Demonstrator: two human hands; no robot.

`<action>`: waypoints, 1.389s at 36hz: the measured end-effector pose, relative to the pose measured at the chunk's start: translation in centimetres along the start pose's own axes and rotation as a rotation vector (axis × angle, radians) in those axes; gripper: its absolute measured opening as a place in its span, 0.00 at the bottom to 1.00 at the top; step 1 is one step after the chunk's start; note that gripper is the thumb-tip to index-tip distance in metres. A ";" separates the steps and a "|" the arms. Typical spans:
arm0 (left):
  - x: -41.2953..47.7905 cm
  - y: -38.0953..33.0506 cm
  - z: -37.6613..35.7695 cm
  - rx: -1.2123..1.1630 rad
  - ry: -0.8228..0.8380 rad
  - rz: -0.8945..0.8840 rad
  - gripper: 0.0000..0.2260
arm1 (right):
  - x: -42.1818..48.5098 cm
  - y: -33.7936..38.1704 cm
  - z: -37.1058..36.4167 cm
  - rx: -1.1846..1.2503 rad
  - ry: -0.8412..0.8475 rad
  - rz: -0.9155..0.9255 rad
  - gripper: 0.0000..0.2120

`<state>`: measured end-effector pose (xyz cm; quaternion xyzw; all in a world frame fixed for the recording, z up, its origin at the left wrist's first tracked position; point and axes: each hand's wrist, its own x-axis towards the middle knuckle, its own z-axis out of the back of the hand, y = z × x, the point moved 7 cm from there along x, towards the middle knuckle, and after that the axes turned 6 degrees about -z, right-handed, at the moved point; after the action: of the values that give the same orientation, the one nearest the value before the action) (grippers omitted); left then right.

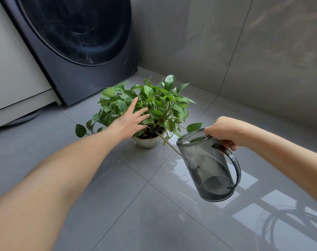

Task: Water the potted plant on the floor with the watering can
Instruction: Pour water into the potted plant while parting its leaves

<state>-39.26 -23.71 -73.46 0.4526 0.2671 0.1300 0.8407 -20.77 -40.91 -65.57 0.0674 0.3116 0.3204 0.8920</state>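
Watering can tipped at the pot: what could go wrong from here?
1. The spout tip sits right at the pot rim, so water could miss the soil and run onto the glossy floor.
2. The left hand is pushing leaves aside; stems could bend.
3. The watering can, held by the right hand, looks nearly empty.

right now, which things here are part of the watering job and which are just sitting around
In the job:
- leafy green plant in a pale round pot
- smoky clear plastic watering can, held by the right hand
- left hand, open, pushing leaves aside

Just there:
- dark front-loading washing machine
- white cabinet
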 end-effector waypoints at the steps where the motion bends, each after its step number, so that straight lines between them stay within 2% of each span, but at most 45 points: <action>1: 0.0 0.0 0.0 -0.001 0.000 0.000 0.27 | 0.0 0.0 0.0 -0.003 0.001 0.000 0.13; 50: -0.3 0.1 0.6 0.022 0.013 -0.018 0.28 | 0.2 -0.3 0.2 -0.043 -0.006 -0.018 0.13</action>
<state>-39.18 -24.25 -73.02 0.4586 0.2778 0.1225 0.8352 -20.38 -41.00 -65.56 0.0466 0.3025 0.3187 0.8971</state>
